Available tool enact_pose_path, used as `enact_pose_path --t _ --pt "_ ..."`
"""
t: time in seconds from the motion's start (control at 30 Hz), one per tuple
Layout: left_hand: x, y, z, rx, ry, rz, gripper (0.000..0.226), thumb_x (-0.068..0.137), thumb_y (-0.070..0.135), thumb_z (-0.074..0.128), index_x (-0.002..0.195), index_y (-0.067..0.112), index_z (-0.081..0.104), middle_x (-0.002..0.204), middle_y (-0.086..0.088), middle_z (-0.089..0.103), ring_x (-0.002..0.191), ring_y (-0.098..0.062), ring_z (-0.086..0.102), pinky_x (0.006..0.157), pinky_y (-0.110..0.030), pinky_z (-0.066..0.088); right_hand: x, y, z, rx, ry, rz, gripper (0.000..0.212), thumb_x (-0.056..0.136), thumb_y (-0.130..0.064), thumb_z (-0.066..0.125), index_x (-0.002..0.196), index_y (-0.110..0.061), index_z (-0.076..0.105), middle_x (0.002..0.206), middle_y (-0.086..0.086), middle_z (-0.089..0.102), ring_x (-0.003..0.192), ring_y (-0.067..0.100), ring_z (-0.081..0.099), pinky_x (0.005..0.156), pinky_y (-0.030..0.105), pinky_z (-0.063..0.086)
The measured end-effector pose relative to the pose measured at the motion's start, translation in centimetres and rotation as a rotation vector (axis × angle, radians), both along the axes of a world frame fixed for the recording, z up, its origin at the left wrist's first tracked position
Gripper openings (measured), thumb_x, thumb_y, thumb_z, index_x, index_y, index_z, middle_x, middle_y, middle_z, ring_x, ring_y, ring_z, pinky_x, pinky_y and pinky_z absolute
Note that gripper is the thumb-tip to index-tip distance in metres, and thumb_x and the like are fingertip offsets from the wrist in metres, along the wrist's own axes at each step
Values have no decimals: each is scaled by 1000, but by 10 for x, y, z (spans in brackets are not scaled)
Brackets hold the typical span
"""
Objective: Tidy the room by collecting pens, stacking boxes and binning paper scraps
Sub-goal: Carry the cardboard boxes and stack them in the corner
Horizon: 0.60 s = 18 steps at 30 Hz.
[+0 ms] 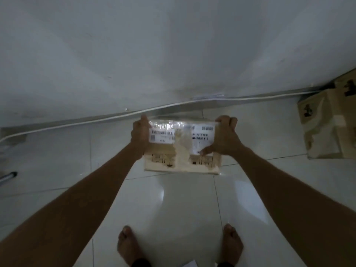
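Our grip is two-handed: the left hand (140,134) clamps the left end of a cardboard box (182,146) and the right hand (224,138) clamps the right end, both closed firmly on it. On the left we see the fingers curled over the far top corner, with the palm flat against the side. On the right the fingers (226,120) hook over the far edge while the thumb (207,150) presses down on the top face, touching a white label.

We hold the box out in front of us at arm's length, above the floor (188,205) and clear of it, roughly level, with its long side running left to right. Its top carries two white shipping labels (162,134) with barcodes, shiny clear tape over the far edge, and a torn, rough strip down the middle. Printed handling marks run along the near part of the top face.

The floor is pale glossy tile. Beyond the box it meets a grey-white wall (154,45), and a white cable (96,120) runs along the skirting. To the right, against the wall, stands a pile of other cardboard boxes (327,120), well apart from the one we hold. Our bare feet (128,247) show at the bottom edge, and between them a white paper scrap (189,264) lies on the tile. At the far left a metal tube end (8,176) pokes into view.
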<state>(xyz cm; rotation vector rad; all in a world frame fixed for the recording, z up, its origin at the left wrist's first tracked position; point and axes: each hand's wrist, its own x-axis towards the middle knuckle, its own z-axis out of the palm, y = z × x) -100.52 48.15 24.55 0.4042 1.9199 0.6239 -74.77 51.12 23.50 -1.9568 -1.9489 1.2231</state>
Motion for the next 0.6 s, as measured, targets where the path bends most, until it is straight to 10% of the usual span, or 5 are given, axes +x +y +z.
enact_pose_path --t 0.17,0.33,0.6 --pt "-6 -56 -2 -177 -416 194 48 91 54 42 88 13 68 70 -9 75 58 -28 72 47 -31 55 12 -81 -1 63 182 -116 73 57 -49 85 98 -19 33 102 -7 25 82 -2 44 64 4 45" --pt "-2 -105 -32 -305 -410 149 48 91 49 49 114 9 62 99 -13 69 84 -30 65 69 -37 52 12 -150 -21 63 280 -374 56 74 -63 59 97 -16 39 102 -3 41 90 15 55 72 20 53" --pt "9 -151 -83 -528 -305 -14 88 87 76 19 151 16 27 156 -13 29 142 -35 28 112 -60 17 14 -208 -78 -268 119 -605 84 73 -72 48 139 -22 29 136 8 41 112 25 53 80 32 55"
